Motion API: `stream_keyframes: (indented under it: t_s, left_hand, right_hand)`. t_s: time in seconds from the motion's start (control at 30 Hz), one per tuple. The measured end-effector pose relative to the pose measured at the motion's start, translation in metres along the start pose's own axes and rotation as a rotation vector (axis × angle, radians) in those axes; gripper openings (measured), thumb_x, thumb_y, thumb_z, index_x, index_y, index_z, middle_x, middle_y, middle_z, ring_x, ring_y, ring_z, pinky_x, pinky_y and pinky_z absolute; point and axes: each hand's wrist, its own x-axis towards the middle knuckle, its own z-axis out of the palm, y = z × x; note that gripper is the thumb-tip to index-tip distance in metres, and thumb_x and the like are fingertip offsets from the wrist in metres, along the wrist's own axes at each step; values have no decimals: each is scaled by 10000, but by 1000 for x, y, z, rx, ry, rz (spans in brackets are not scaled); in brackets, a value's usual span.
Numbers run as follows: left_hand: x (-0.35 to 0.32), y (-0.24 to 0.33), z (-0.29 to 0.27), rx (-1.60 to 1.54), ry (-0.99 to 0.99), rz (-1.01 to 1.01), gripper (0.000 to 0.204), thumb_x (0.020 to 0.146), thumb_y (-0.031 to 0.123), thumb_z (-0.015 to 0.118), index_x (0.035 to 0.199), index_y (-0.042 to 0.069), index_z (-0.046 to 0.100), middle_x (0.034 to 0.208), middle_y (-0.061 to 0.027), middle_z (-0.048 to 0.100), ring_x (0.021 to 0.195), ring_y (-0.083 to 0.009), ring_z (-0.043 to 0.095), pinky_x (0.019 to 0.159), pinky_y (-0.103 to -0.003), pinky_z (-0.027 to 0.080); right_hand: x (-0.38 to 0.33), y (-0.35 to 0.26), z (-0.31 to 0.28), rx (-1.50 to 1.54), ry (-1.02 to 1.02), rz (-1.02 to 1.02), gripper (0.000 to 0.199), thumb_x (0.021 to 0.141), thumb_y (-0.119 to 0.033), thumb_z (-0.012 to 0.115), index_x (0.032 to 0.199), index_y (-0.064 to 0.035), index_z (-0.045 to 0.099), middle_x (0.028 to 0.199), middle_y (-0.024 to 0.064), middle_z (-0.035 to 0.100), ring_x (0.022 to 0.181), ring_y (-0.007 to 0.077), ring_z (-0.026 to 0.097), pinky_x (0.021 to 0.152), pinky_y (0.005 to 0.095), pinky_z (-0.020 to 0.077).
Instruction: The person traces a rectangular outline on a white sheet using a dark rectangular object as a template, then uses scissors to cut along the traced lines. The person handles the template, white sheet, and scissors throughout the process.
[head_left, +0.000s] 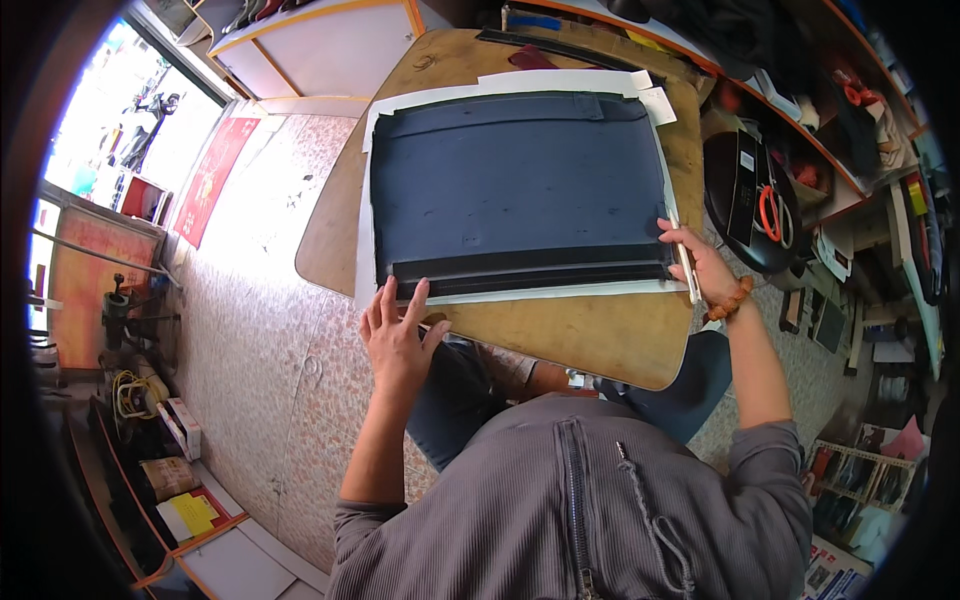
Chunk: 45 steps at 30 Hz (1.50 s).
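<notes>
A dark blue-grey rectangular sheet (520,180), which looks like leather or cloth, lies flat with its edges folded in over a larger white sheet (365,235). A black strip (520,262) runs along its near edge. My left hand (397,335) rests with fingers spread at the near left corner, fingertips on the border. At the near right corner, my right hand (705,268) has a thin pale stick-like tool (684,262) held between its fingers. The thumb and forefinger of that hand touch the sheet's right edge. What kind of tool it is cannot be made out.
The sheets lie on a worn brown board (600,335) above my knees. Right of it, a round black stool (735,215) bears orange-handled scissors (770,213) and a black flat item. Cluttered shelves (800,110) stand at the far right; speckled floor (250,330) lies to the left.
</notes>
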Motion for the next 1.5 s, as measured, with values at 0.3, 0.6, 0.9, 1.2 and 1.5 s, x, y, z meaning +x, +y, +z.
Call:
stream_keyframes:
  t_s: [0.3,0.6,0.9,1.2,1.5]
  left_hand:
    - [26,-13,-1,9,69,10,391,789,251,737,1167,169,686,1125,-92,593,1093,-264,545,991,-418,351]
    - [56,-35,1,-121,58,146,248,774,215,737,991,102,700,1024,-55,617,1011,-268,570,927,-414,397]
    - [80,-41,8,-276,-80,-55,253,767,206,747,953,87,625,950,-78,613,963,-296,602,880,-413,416]
    - [89,-23,-2,-92,-41,87,187,765,94,701,934,93,619,960,-96,571,1008,-308,551,858,-418,426]
    - [118,-22,-18,9,-368,436,172,794,30,619,956,83,638,961,-104,574,951,-298,595,758,-395,505]
  right_hand:
    - [0,-11,1,-409,22,-68,492,779,-245,735,1214,-112,547,1385,114,521,1355,317,389,1164,465,214]
    - [9,-12,3,-588,82,-170,503,755,-338,767,1156,-106,572,1242,104,580,1235,319,479,1097,462,309]
    - [18,-14,13,-501,209,-154,340,762,-79,731,1072,-89,591,1050,76,587,1056,312,537,900,392,453]
    - [22,-28,12,-625,155,-118,334,755,-59,730,1060,-85,595,1027,76,583,1059,303,542,875,404,464]
    - [27,-37,8,-681,67,-78,342,762,-57,727,1072,-84,586,1038,92,568,1048,315,552,889,414,469]
